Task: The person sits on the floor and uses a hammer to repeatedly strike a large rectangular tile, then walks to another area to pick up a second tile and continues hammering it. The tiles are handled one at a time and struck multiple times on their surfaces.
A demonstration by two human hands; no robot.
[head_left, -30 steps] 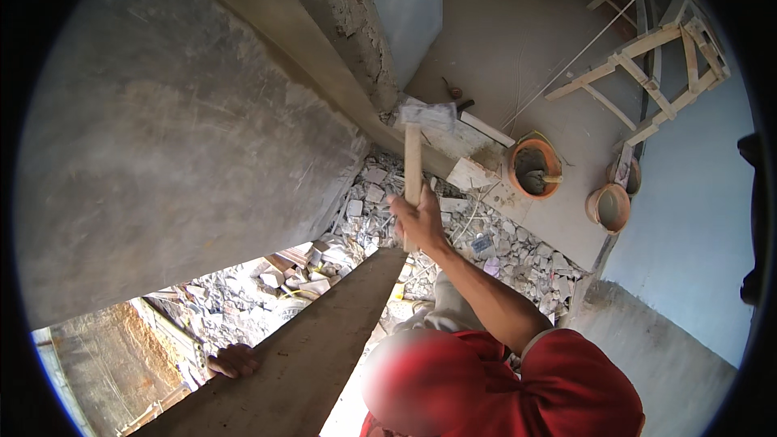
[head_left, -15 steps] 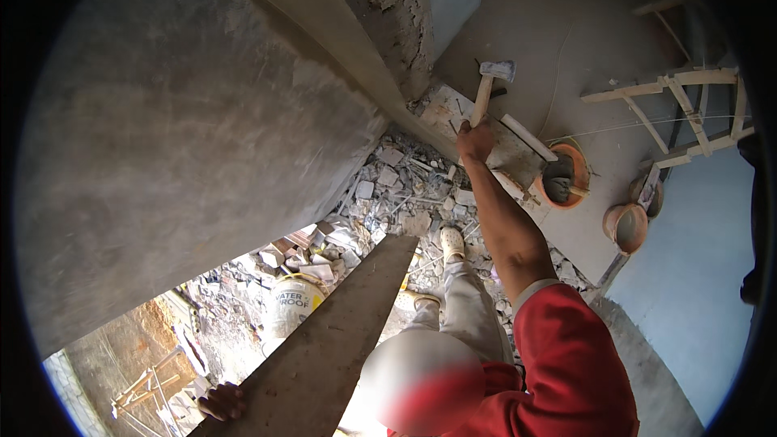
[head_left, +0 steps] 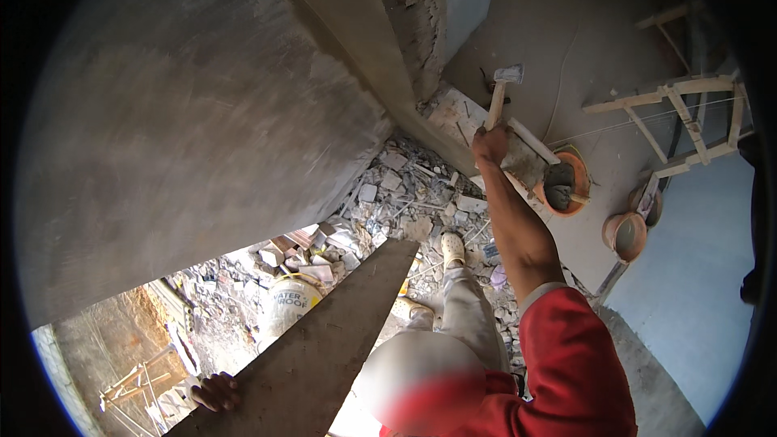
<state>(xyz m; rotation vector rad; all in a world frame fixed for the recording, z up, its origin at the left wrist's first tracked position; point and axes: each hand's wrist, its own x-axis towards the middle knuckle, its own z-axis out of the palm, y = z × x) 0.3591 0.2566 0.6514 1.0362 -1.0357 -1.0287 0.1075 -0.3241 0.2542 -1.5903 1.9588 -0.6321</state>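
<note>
My right hand (head_left: 491, 144) is closed round the wooden handle of a hammer (head_left: 496, 103), its grey metal head pointing away from me. The arm reaches forward, with the hammer above a dirty pale board. On the left, the fingers of my left hand (head_left: 214, 392) curl over the edge of a long, wide grey-brown plank (head_left: 324, 332). This plank slants from the lower left towards the rubble in the middle. The rest of my left hand and its arm are hidden.
Broken masonry rubble (head_left: 396, 186) lies around my feet, between a plastered wall (head_left: 194, 129) and the pale board (head_left: 453, 117). A white bucket (head_left: 283, 307) stands beyond the plank. Orange mortar buckets (head_left: 579, 174) and a wooden frame (head_left: 688, 113) are at right.
My right hand has moved slightly right and nearer to me with the hammer. My left hand still grips the plank edge, now a little further left in view.
</note>
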